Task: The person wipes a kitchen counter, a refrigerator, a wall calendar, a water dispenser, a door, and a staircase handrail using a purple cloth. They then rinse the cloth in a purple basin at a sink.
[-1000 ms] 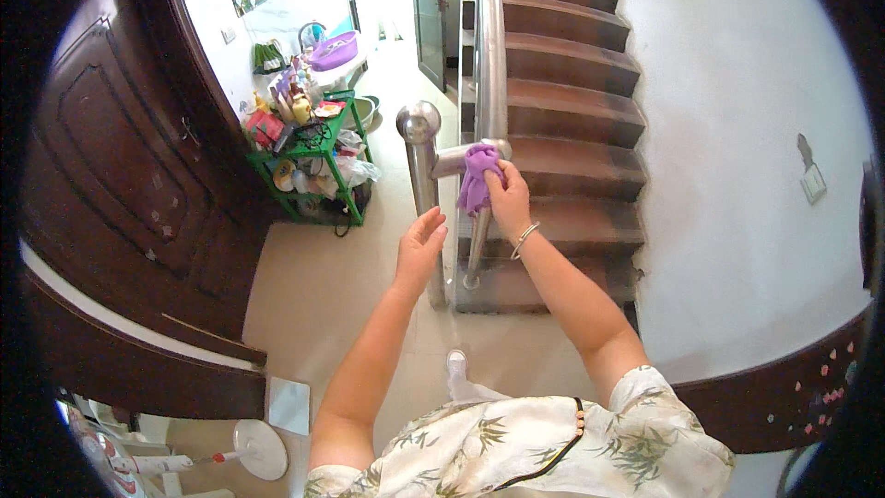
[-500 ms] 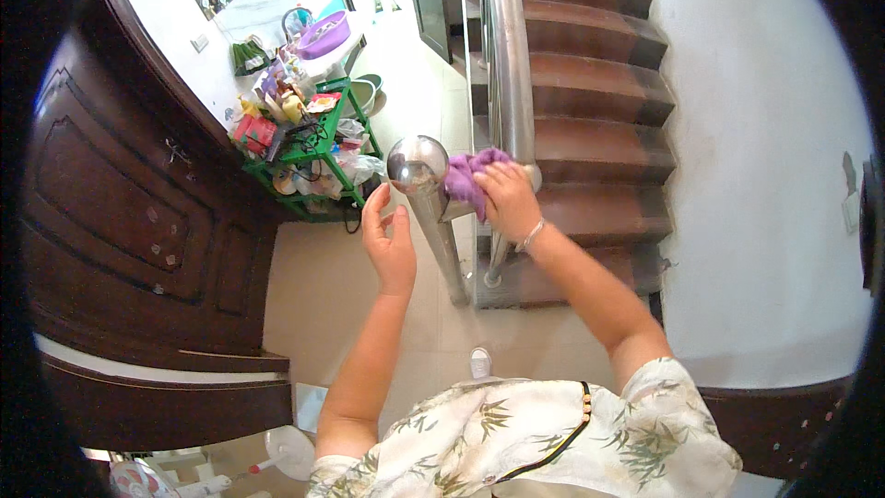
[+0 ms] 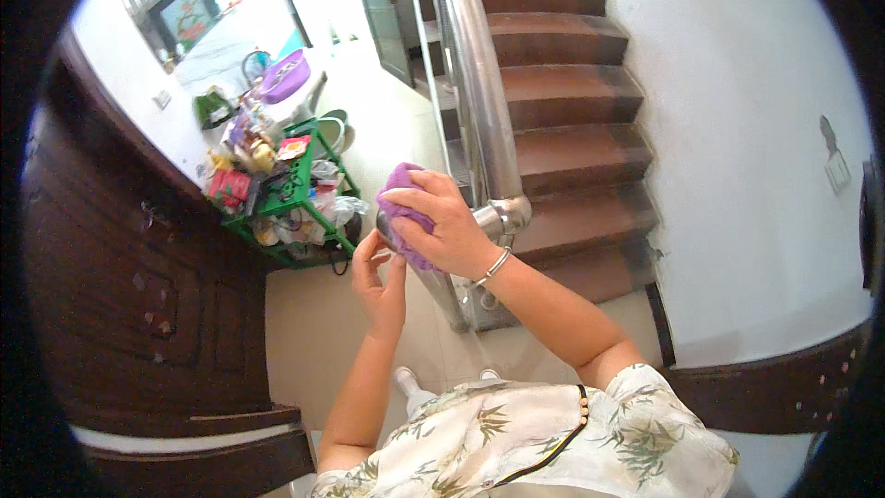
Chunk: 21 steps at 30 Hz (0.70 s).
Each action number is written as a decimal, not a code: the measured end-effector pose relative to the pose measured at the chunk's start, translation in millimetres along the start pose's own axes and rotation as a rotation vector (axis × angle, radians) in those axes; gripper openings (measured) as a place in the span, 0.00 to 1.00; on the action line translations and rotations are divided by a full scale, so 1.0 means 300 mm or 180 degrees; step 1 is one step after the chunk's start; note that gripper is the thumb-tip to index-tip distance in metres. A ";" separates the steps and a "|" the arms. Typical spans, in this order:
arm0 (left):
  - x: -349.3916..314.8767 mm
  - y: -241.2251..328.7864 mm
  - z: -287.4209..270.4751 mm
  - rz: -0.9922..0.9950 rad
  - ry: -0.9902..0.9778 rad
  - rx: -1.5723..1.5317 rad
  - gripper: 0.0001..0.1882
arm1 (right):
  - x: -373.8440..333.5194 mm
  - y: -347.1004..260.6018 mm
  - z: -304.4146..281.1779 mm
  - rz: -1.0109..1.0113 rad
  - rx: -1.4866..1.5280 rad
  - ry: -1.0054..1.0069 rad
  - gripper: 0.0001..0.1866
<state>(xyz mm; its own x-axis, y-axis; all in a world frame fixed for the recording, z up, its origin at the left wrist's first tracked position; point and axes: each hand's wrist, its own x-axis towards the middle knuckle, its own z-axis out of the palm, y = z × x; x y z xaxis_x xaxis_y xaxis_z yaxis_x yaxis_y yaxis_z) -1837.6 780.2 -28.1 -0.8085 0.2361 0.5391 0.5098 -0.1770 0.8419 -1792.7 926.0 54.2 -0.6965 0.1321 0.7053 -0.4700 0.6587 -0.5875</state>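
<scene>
My right hand [image 3: 447, 229] presses a purple cloth [image 3: 402, 183] over the metal ball on top of the stair post [image 3: 442, 300]. Its fingers are bent round the cloth, which hides most of the ball. A bracelet circles the right wrist. My left hand [image 3: 379, 284] is just left of and below the ball, fingers curved and apart, with nothing in it. Its fingertips are at the ball's lower side; whether they touch it I cannot tell. A short steel bar joins the post to the thick handrail [image 3: 479, 101] through a rounded elbow [image 3: 518, 213].
Brown stairs [image 3: 572, 129] climb on the right beside a white wall [image 3: 737, 175]. A green rack [image 3: 318, 207], crowded with bottles and bags, stands at the left near a dark door [image 3: 129, 258]. Beyond it a purple basin [image 3: 286, 77] rests on a counter. Pale tiles cover the floor.
My right hand has brought the cloth leftward from the bar beside the ball onto the ball. The left hand has closed in on the ball's lower side. The view has shifted too.
</scene>
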 end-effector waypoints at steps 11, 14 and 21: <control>0.187 -0.220 -0.262 -0.0285 -0.0813 -0.0336 0.17 | -0.211 0.136 -0.145 0.0848 -0.1803 0.1171 0.19; 0.237 -0.350 -0.381 -0.0571 -0.0921 -0.0469 0.16 | -0.231 0.254 -0.123 0.1140 -0.2557 -0.0107 0.24; 0.414 -0.420 -0.476 -0.0598 -0.1410 -0.0559 0.13 | 0.191 0.456 -0.175 0.1214 -0.2940 0.0008 0.35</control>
<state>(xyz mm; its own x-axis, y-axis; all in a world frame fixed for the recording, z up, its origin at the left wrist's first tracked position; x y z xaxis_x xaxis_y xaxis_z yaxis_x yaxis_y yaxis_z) -2044.3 695.4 -70.4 -0.6596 0.6549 0.3687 0.2795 -0.2416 0.9292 -1868.4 1062.5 34.9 -0.7112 0.4556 0.5353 0.3915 0.8892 -0.2367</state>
